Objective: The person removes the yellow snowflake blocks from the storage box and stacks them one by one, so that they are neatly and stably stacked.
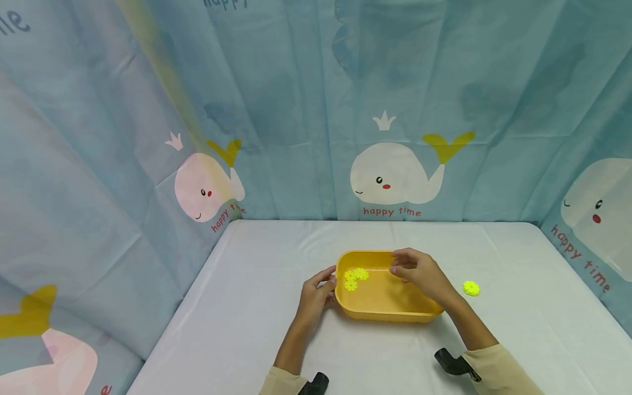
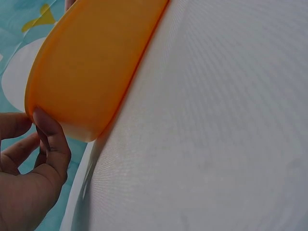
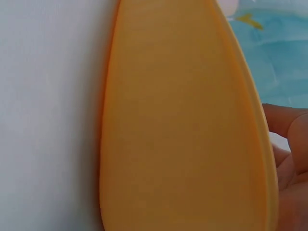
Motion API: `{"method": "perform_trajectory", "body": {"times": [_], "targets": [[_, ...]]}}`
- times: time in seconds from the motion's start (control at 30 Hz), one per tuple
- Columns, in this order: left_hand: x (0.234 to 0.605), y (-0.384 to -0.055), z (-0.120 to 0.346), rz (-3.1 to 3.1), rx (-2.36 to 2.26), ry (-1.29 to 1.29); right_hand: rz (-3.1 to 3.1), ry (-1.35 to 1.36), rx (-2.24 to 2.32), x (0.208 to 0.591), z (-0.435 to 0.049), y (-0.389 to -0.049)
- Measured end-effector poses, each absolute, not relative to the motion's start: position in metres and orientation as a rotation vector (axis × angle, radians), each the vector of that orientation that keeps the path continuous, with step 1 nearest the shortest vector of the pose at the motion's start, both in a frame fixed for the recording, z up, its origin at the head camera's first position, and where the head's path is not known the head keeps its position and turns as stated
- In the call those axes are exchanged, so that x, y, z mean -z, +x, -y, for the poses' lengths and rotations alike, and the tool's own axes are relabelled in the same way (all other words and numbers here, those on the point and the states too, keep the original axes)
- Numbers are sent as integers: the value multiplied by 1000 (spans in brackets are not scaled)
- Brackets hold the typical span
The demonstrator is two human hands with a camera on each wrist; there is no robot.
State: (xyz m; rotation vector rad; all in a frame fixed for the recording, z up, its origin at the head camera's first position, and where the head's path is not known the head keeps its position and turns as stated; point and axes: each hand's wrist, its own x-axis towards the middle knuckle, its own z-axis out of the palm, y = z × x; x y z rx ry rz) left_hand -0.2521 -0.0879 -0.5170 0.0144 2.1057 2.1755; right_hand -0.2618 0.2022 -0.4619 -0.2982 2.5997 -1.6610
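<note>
A yellow-orange plastic tray [image 1: 390,316] with rounded corners sits on the white table. My left hand [image 1: 314,296] pinches its left end; in the left wrist view the thumb and fingers [image 2: 48,127] meet at the rim. Inside the tray, toward the left, lie several bright yellow flower-shaped pieces [image 1: 351,285]. Over the tray's right part is my right hand [image 1: 425,277], its fingers loosely bent with a gap between thumb and index finger and nothing visible between them. In the right wrist view the tray wall hides part of that hand [image 3: 293,149].
Another bright yellow flower-shaped piece [image 1: 471,288] lies on the white tablecloth [image 1: 237,318] to the right of the tray. Blue curtains [image 1: 296,109] printed with whales stand along the table's back and sides. A black device [image 1: 454,363] is at the right wrist.
</note>
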Motion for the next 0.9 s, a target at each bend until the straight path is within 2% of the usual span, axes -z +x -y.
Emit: {"method": "perform_trajectory", "body": {"times": [0.9], "targets": [[517, -252, 88, -2117, -2174, 10, -2497, -368, 1403, 484, -153, -282]]}}
